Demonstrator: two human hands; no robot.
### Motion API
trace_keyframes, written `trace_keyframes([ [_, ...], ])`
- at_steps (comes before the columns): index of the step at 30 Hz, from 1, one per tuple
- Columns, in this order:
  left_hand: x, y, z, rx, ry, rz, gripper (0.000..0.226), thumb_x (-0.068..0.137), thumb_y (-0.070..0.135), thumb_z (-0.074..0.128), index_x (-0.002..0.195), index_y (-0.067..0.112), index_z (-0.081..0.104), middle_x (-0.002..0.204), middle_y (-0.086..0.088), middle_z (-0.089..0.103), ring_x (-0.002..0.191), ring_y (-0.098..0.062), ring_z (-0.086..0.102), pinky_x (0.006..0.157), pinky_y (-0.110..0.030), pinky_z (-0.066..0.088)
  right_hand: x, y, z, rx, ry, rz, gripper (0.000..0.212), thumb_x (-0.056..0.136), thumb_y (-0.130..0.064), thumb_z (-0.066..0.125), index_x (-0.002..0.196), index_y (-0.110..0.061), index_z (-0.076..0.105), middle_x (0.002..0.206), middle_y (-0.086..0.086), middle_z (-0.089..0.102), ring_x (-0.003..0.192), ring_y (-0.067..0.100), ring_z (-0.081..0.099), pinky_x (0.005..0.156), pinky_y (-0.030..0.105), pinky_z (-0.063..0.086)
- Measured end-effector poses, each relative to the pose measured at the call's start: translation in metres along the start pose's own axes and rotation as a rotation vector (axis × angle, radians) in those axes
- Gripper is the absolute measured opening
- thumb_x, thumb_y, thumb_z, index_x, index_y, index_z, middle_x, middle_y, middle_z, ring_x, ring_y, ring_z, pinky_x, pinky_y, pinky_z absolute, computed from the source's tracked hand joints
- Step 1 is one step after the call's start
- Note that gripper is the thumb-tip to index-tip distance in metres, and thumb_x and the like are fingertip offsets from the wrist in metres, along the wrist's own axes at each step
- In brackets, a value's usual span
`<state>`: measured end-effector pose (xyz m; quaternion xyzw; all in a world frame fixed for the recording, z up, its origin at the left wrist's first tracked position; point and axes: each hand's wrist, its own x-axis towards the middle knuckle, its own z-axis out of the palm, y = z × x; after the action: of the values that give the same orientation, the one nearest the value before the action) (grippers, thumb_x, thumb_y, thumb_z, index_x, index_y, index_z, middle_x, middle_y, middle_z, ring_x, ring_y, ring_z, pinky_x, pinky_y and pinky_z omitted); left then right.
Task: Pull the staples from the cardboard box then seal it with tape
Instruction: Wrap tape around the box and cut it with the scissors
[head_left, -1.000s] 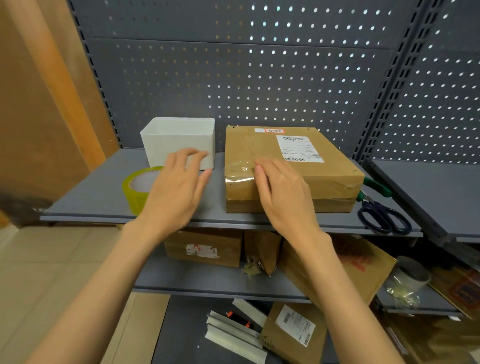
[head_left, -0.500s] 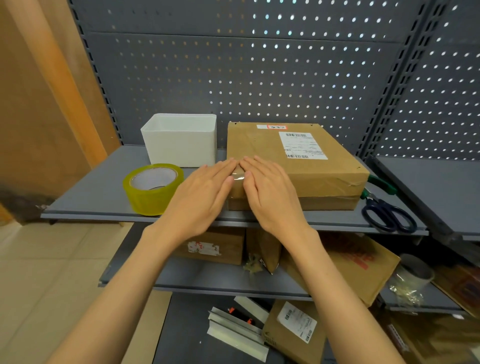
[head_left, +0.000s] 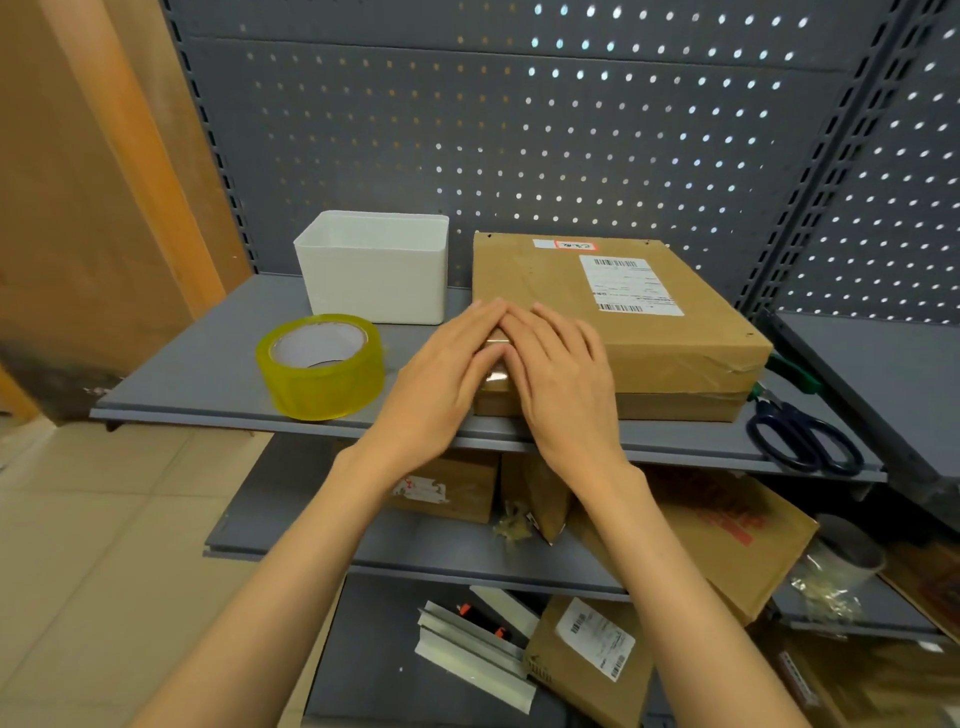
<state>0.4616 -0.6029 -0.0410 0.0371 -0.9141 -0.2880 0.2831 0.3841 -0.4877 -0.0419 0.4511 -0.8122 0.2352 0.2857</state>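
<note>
A flat brown cardboard box (head_left: 649, 332) with a white shipping label lies on the grey shelf (head_left: 208, 364). Clear tape shines on its near left corner. My left hand (head_left: 441, 374) and my right hand (head_left: 561, 379) lie flat, side by side, over that corner, fingers stretched and fingertips touching the taped edge. Neither hand holds anything. A roll of yellowish clear tape (head_left: 322, 364) rests on the shelf just left of my left hand. No staples are visible.
A white plastic bin (head_left: 379, 265) stands behind the tape roll, beside the box. Dark-handled scissors (head_left: 800, 436) lie at the shelf's right front edge. Lower shelves hold several cardboard parcels (head_left: 727, 540). Perforated grey panels back the shelving.
My left hand moved right from the tape roll to the box's left corner. My right hand slid slightly left, so both hands now press together on the taped corner.
</note>
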Motion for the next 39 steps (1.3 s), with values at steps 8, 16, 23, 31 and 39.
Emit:
trace_keyframes([
  [8, 0.001, -0.017, -0.013, -0.055, -0.163, 0.052, 0.057, 0.095, 0.027, 0.047, 0.143, 0.034, 0.018, 0.148, 0.020, 0.019, 0.142, -0.001, 0.011, 0.109, -0.006, 0.010, -0.001, 0.011, -0.003, -0.141, -0.100, -0.135, 0.047, 0.097, -0.033, 0.037, 0.135, -0.008, 0.047, 0.139, 0.006, 0.050, 0.132, 0.024, 0.042, 0.110, 0.037, 0.026],
  [16, -0.003, -0.015, -0.020, 0.055, -0.225, 0.071, 0.076, 0.089, 0.026, 0.058, 0.145, 0.033, 0.007, 0.153, 0.014, 0.010, 0.143, -0.006, 0.010, 0.116, -0.028, 0.015, 0.005, 0.018, -0.018, -0.103, -0.310, -0.197, 0.064, 0.094, -0.040, 0.047, 0.148, -0.014, 0.022, 0.154, 0.001, 0.026, 0.143, 0.017, 0.019, 0.115, 0.028, 0.003],
  [23, 0.003, -0.008, -0.029, -0.182, -0.168, -0.029, 0.059, 0.087, 0.029, 0.059, 0.142, 0.023, 0.038, 0.148, 0.010, 0.035, 0.136, 0.000, 0.029, 0.113, -0.023, 0.025, 0.012, 0.019, -0.025, 0.350, -0.280, -0.015, 0.051, 0.091, -0.028, 0.058, 0.139, -0.020, 0.043, 0.145, -0.005, 0.042, 0.139, 0.010, 0.028, 0.112, 0.026, 0.013],
  [31, -0.001, -0.005, -0.019, -0.078, 0.093, -0.007, 0.037, 0.087, 0.024, 0.062, 0.124, 0.020, 0.059, 0.129, 0.005, 0.058, 0.120, -0.006, 0.052, 0.105, -0.027, 0.039, 0.005, 0.002, -0.008, 0.448, 0.006, 0.136, 0.030, 0.089, -0.027, 0.062, 0.117, -0.020, 0.065, 0.121, -0.006, 0.064, 0.122, 0.008, 0.050, 0.102, 0.022, 0.023],
  [39, -0.002, -0.006, -0.012, 0.032, 0.116, 0.005, 0.035, 0.091, 0.025, 0.056, 0.124, 0.014, 0.059, 0.129, -0.001, 0.059, 0.125, -0.016, 0.050, 0.103, -0.042, 0.041, 0.004, 0.005, -0.004, 0.464, 0.065, 0.109, 0.029, 0.086, -0.024, 0.066, 0.114, -0.017, 0.067, 0.117, -0.004, 0.066, 0.118, 0.008, 0.054, 0.098, 0.019, 0.025],
])
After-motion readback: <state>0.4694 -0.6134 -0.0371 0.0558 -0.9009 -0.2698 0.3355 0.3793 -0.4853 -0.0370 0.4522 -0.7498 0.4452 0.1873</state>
